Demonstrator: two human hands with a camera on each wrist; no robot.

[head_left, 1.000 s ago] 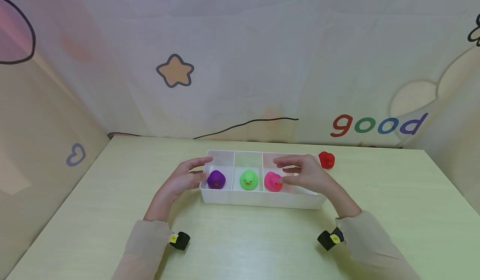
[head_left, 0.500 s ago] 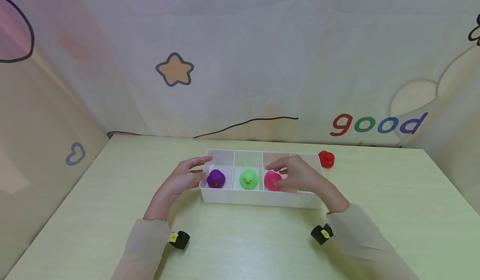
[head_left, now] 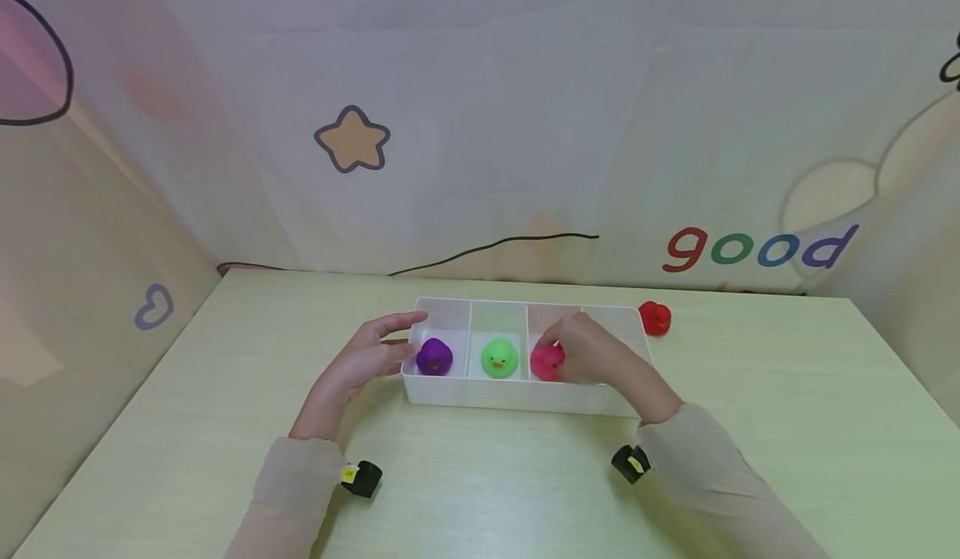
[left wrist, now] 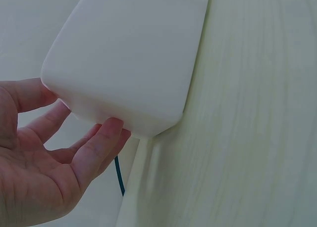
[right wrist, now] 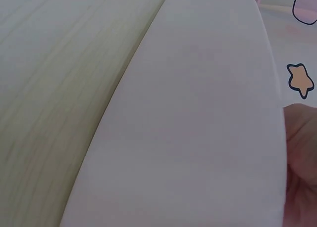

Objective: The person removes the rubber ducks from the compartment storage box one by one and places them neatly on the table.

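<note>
A long white divided box [head_left: 517, 394] stands on the table, with toy ducks in its compartments. A purple duck [head_left: 434, 357] sits in the left one and a green duck [head_left: 499, 358] in the one beside it. My right hand [head_left: 596, 355] reaches down into the box and grips a pink duck [head_left: 546, 362] in the third compartment. Its fingertips are hidden there, and the box wall covers most of this hand in the right wrist view. At the box's left end my left hand [head_left: 375, 351] rests its spread fingertips [left wrist: 110, 125] against the end wall.
A red toy [head_left: 656, 318] lies on the table [head_left: 480, 476] just past the box's back right corner. Behind the table hangs a printed cloth [head_left: 480, 126] with a star and the word "good".
My right hand has moved left and down into the third compartment, and its fingers have closed round the pink duck. The left hand has stayed at the box's end.
</note>
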